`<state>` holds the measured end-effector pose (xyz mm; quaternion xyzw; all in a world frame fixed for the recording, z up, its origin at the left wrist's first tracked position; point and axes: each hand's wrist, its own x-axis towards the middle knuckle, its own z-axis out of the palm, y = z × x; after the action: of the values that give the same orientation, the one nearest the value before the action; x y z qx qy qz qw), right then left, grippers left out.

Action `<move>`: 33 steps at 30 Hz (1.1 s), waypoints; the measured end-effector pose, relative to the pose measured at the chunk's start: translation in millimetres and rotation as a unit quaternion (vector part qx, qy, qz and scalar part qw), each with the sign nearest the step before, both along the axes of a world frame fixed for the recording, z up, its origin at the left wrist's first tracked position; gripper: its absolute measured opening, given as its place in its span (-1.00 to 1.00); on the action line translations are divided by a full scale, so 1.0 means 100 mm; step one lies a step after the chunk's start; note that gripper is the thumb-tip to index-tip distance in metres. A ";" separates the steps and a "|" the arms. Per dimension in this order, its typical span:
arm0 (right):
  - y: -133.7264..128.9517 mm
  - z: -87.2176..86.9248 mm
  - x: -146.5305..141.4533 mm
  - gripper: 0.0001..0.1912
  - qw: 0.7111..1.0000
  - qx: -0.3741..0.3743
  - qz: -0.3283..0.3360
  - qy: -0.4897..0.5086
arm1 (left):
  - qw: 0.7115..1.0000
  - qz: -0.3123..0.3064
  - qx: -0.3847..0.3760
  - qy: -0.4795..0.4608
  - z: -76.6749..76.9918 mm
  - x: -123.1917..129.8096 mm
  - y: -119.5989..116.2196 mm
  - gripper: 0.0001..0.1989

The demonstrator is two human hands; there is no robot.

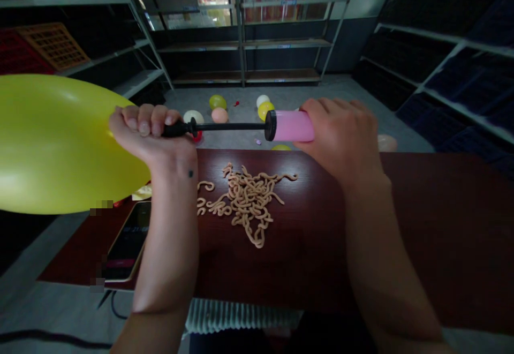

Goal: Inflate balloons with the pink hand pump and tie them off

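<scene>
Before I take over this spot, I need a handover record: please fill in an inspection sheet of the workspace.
Surface: dark reddish table, glossy.
Job's things: pink hand pump, rod drawn out; large yellow balloon, inflated.
Clutter: beige twisted strands heaped on the table; phone at its left.
Hands: left hand grips the pump's black handle; right hand wraps its barrel.
Cables: dark cable on the floor, lower left.
Surroundings: shelves, orange crate, balloons on the floor.
</scene>
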<state>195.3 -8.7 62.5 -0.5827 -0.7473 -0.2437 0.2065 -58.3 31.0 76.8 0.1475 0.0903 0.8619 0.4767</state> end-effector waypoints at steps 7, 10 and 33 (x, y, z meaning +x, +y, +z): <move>-0.04 -0.05 -0.34 -0.76 0.999 -0.025 0.026 0.000 | 0.999 0.008 -0.042 -0.006 0.02 0.48 -0.08 -0.56; -0.04 -0.12 -0.45 -0.77 0.999 -0.035 0.038 0.000 | 0.996 0.012 -0.063 0.058 -0.03 0.60 -0.10 -0.53; 0.23 -0.25 0.01 -0.72 0.998 -0.030 0.064 -0.003 | 0.999 0.002 -0.039 0.024 -0.06 0.15 0.08 -0.55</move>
<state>196.0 14.6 37.2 -0.5393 -0.7904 -0.2093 0.2017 -43.6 38.8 70.9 0.1493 0.1356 0.8549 0.4779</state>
